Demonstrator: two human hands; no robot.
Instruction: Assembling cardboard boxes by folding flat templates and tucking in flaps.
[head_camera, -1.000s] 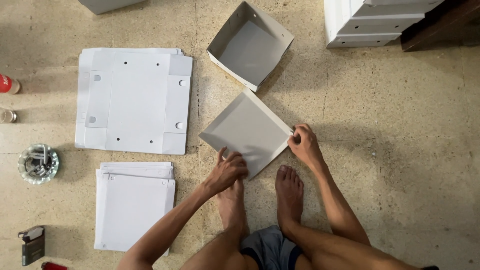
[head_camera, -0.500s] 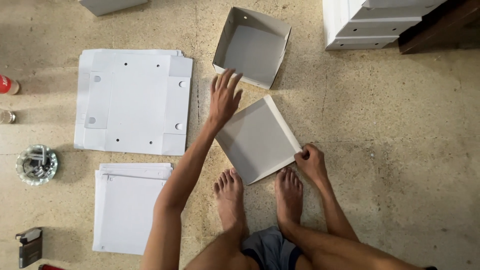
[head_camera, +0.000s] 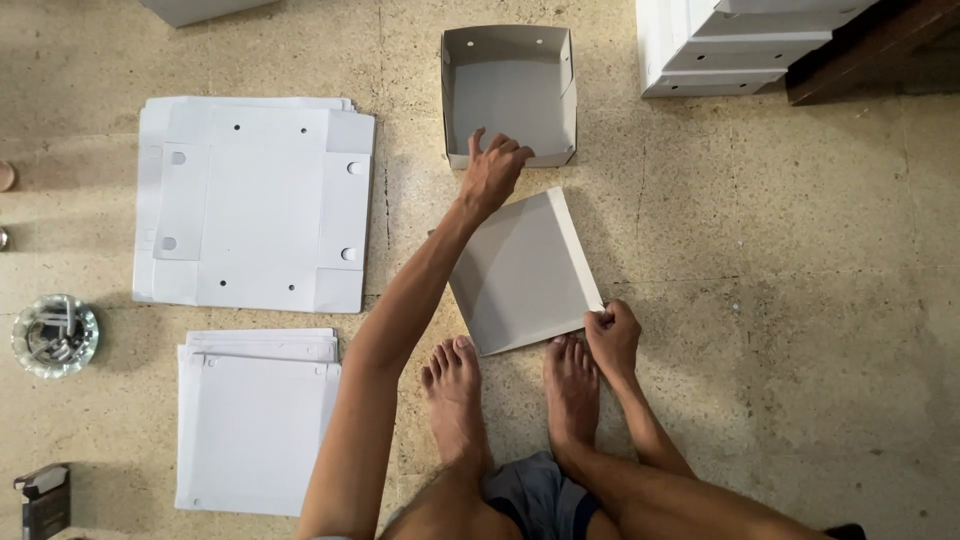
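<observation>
The left hand (head_camera: 492, 172) reaches forward, its fingers (head_camera: 508, 150) curled over the near wall of the folded grey box (head_camera: 508, 90), which stands open-topped on the floor (head_camera: 800, 300). The right hand (head_camera: 612, 335) pinches the near right corner of the flat grey lid (head_camera: 520, 272), lying just in front of the bare feet (head_camera: 510, 400). Flat white cardboard sheets (head_camera: 255, 210) lie to the left, a glass ashtray (head_camera: 55, 335) beside them.

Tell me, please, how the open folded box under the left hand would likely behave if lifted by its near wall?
The folded box looks like thin card and holds nothing, so it is probably very light. Gripped by the left hand at one wall, that wall may flex. On the stone floor it would likely slide easily.
</observation>
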